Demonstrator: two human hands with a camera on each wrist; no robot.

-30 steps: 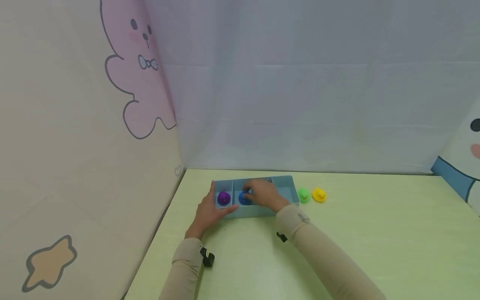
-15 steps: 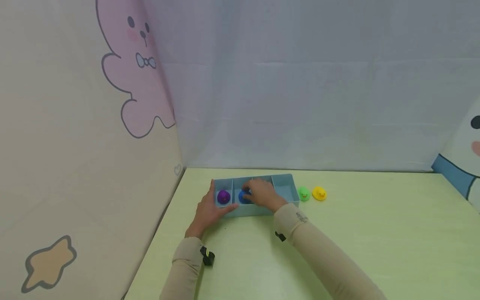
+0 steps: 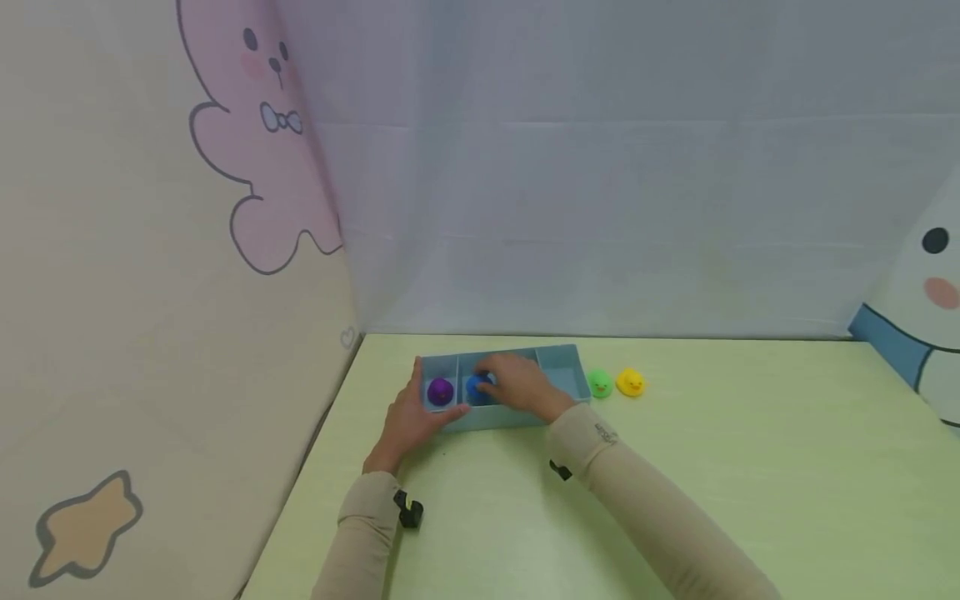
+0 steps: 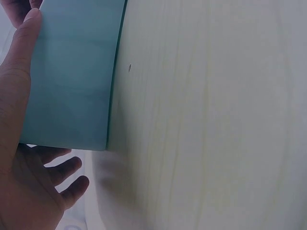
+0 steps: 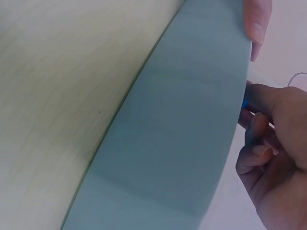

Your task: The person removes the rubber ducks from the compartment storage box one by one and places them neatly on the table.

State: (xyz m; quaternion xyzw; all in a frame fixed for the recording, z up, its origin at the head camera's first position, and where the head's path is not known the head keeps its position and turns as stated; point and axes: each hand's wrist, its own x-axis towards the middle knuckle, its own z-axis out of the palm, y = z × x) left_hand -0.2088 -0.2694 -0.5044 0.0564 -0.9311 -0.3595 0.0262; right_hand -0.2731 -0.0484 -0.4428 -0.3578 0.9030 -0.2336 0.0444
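A light blue divided box [image 3: 491,419] lies near the back of the table. My left hand [image 3: 408,423] rests on its left end, thumb along the front rim and fingers spread along the side. In the left wrist view, several fingers [image 4: 72,190] extend loosely past the box's end. A purple rubber duck [image 3: 440,391] sits in the leftmost compartment. Just right of that divider, my right hand [image 3: 519,385] pinches a blue rubber duck [image 3: 476,387], mostly covered by the fingers. Only a sliver of blue shows in the right wrist view.
A green rubber duck [image 3: 600,383] stands right beside the box's right end, and a yellow rubber duck [image 3: 632,382] is a little farther right. Behind the table [image 3: 750,467] hangs a pale curtain [image 3: 600,208]. A printed wall [image 3: 150,333] borders the left side.
The head view has shifted slightly, so everything appears a little farther left and higher. Both hands keep nearly the same places on and over the box.
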